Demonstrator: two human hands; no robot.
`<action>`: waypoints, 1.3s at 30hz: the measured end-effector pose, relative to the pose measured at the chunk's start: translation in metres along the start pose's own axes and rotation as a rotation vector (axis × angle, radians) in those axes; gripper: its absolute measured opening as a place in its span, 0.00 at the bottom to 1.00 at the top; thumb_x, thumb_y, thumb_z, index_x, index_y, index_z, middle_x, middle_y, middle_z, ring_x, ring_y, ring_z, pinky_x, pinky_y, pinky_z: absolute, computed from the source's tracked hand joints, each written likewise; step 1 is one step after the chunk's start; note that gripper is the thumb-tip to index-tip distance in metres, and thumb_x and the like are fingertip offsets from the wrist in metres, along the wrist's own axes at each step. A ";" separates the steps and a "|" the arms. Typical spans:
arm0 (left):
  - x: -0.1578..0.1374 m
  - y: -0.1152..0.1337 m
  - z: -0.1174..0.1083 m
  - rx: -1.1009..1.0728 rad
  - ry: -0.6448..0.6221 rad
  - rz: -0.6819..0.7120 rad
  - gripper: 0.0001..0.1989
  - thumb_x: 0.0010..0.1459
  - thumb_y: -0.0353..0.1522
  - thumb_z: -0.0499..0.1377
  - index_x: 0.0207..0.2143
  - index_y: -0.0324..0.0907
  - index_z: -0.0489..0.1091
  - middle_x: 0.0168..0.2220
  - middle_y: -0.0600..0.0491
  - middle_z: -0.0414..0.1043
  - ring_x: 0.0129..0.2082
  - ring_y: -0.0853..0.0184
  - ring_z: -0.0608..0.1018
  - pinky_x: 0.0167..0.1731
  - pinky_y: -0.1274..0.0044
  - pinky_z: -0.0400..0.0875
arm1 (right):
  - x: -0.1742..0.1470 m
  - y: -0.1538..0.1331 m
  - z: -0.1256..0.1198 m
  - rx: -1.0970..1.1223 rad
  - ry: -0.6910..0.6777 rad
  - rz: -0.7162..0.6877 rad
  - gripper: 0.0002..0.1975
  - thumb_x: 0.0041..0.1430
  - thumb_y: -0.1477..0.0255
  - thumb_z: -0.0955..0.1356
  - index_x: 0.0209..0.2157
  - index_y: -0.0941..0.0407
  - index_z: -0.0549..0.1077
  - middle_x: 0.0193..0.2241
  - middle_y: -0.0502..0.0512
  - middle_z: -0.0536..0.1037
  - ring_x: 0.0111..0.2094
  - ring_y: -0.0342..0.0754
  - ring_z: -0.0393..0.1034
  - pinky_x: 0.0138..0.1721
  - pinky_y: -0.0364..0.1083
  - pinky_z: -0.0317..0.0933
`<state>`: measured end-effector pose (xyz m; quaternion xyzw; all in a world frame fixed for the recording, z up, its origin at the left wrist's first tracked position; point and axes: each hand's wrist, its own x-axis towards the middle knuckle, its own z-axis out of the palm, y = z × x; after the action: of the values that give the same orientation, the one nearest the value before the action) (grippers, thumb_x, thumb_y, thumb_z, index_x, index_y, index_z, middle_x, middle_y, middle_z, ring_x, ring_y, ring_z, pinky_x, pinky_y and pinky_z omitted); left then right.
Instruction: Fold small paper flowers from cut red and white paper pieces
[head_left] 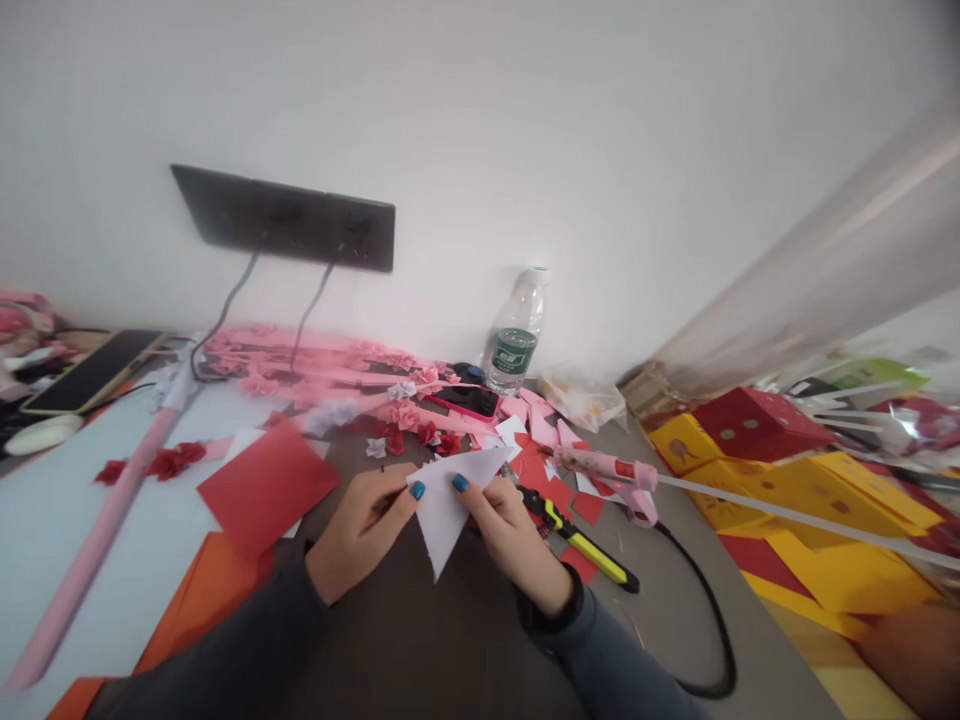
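Observation:
A white piece of paper [444,525], folded into a triangle with one point hanging down, is held up over the grey table. My left hand [369,525] pinches its left corner between thumb and fingers. On the other side my right hand [517,540] grips it, the thumb pressed flat on the front and the fingers hidden behind. Beyond the hands lie small red and white paper flowers [448,443]. Close to my right wrist is a black and yellow cutter-like tool [592,557]. A red paper sheet [268,488] lies left of my left hand.
A water bottle [516,335] stands by the wall near a pink-edged phone [466,401]. A pink glue gun [607,467] with a black cord rests at right. Yellow and red boxes [825,490] are piled further right. A long pink rod [105,540] lies at left.

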<state>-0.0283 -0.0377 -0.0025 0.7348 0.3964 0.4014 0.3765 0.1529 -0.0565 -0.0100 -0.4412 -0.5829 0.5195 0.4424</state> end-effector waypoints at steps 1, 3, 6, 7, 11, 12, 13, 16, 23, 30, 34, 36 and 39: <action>0.001 0.001 -0.001 -0.023 -0.046 -0.006 0.18 0.65 0.37 0.50 0.23 0.42 0.66 0.23 0.54 0.68 0.25 0.66 0.70 0.27 0.76 0.64 | 0.001 -0.002 -0.001 0.005 -0.008 -0.005 0.29 0.61 0.46 0.63 0.19 0.55 0.63 0.17 0.47 0.61 0.19 0.41 0.54 0.20 0.42 0.52; 0.004 0.004 -0.003 -0.063 -0.124 -0.019 0.18 0.65 0.36 0.50 0.23 0.41 0.64 0.22 0.55 0.65 0.23 0.68 0.68 0.25 0.77 0.61 | 0.002 -0.005 -0.004 -0.011 -0.047 -0.014 0.29 0.62 0.47 0.63 0.18 0.55 0.62 0.17 0.47 0.60 0.19 0.41 0.53 0.20 0.42 0.52; 0.007 0.006 -0.005 -0.106 -0.180 -0.039 0.18 0.65 0.37 0.50 0.22 0.41 0.60 0.21 0.58 0.58 0.22 0.71 0.62 0.23 0.79 0.56 | 0.001 -0.007 -0.007 -0.074 -0.129 -0.041 0.26 0.65 0.51 0.61 0.22 0.56 0.65 0.20 0.48 0.64 0.21 0.41 0.55 0.22 0.42 0.53; 0.007 0.006 -0.005 -0.114 -0.196 -0.045 0.18 0.65 0.37 0.50 0.22 0.41 0.59 0.21 0.58 0.57 0.22 0.71 0.62 0.22 0.79 0.56 | 0.000 -0.007 -0.007 -0.095 -0.162 -0.047 0.25 0.66 0.53 0.61 0.24 0.57 0.66 0.21 0.49 0.66 0.21 0.41 0.55 0.22 0.41 0.53; 0.007 0.004 -0.004 -0.030 -0.231 -0.029 0.18 0.66 0.37 0.50 0.23 0.41 0.62 0.22 0.57 0.61 0.23 0.70 0.64 0.23 0.78 0.56 | 0.000 -0.006 -0.006 -0.138 -0.280 -0.012 0.24 0.67 0.54 0.61 0.23 0.57 0.64 0.22 0.48 0.64 0.23 0.40 0.54 0.23 0.41 0.51; 0.006 0.003 -0.003 0.005 -0.218 -0.019 0.18 0.66 0.36 0.49 0.23 0.41 0.62 0.22 0.57 0.62 0.23 0.70 0.66 0.24 0.78 0.56 | 0.000 -0.006 -0.006 -0.127 -0.291 0.005 0.24 0.67 0.53 0.61 0.23 0.57 0.64 0.21 0.48 0.63 0.22 0.40 0.53 0.23 0.41 0.50; 0.006 0.003 -0.003 0.034 -0.193 -0.008 0.17 0.66 0.36 0.50 0.23 0.41 0.62 0.22 0.57 0.62 0.23 0.69 0.67 0.24 0.78 0.57 | 0.000 -0.006 -0.005 -0.109 -0.295 0.020 0.25 0.66 0.52 0.61 0.24 0.57 0.64 0.22 0.48 0.63 0.23 0.40 0.53 0.23 0.42 0.50; 0.004 0.001 -0.001 0.052 -0.088 -0.020 0.15 0.65 0.36 0.51 0.26 0.41 0.64 0.24 0.55 0.67 0.26 0.67 0.70 0.27 0.77 0.61 | 0.001 -0.006 -0.004 -0.050 -0.287 0.040 0.27 0.64 0.49 0.61 0.24 0.57 0.65 0.22 0.48 0.63 0.23 0.41 0.53 0.24 0.42 0.51; 0.007 -0.002 -0.002 -0.045 -0.166 -0.206 0.14 0.64 0.37 0.50 0.26 0.42 0.61 0.24 0.58 0.59 0.25 0.69 0.64 0.25 0.78 0.58 | 0.001 -0.002 -0.002 -0.164 -0.277 0.117 0.31 0.62 0.42 0.58 0.21 0.55 0.59 0.19 0.45 0.57 0.21 0.39 0.47 0.20 0.42 0.44; 0.005 -0.003 0.003 0.057 -0.083 -0.104 0.16 0.67 0.39 0.49 0.26 0.42 0.59 0.24 0.59 0.58 0.25 0.70 0.64 0.26 0.78 0.56 | -0.002 -0.001 0.006 -0.213 -0.324 0.093 0.31 0.63 0.44 0.60 0.19 0.55 0.55 0.17 0.43 0.53 0.19 0.38 0.44 0.19 0.42 0.41; 0.005 -0.006 0.002 0.111 0.029 -0.076 0.14 0.66 0.37 0.50 0.26 0.42 0.59 0.22 0.60 0.56 0.23 0.71 0.63 0.25 0.78 0.55 | -0.003 -0.004 0.006 -0.174 -0.341 0.100 0.31 0.63 0.44 0.59 0.19 0.56 0.59 0.17 0.44 0.57 0.19 0.38 0.48 0.20 0.41 0.45; 0.007 -0.008 -0.002 0.104 0.117 -0.107 0.14 0.66 0.37 0.50 0.26 0.43 0.59 0.22 0.60 0.56 0.22 0.71 0.62 0.24 0.79 0.55 | -0.003 -0.006 0.005 -0.159 -0.386 0.091 0.32 0.65 0.45 0.57 0.21 0.57 0.66 0.17 0.46 0.63 0.19 0.39 0.55 0.22 0.40 0.50; 0.011 -0.010 -0.009 0.078 0.267 -0.158 0.14 0.65 0.38 0.52 0.27 0.43 0.60 0.22 0.60 0.55 0.22 0.71 0.60 0.22 0.79 0.55 | -0.003 -0.007 0.002 -0.148 -0.435 0.066 0.34 0.68 0.48 0.55 0.25 0.59 0.75 0.17 0.48 0.67 0.19 0.39 0.61 0.24 0.40 0.55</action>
<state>-0.0352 -0.0223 -0.0041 0.6557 0.5147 0.4490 0.3219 0.1512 -0.0606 -0.0032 -0.3691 -0.6862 0.5724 0.2557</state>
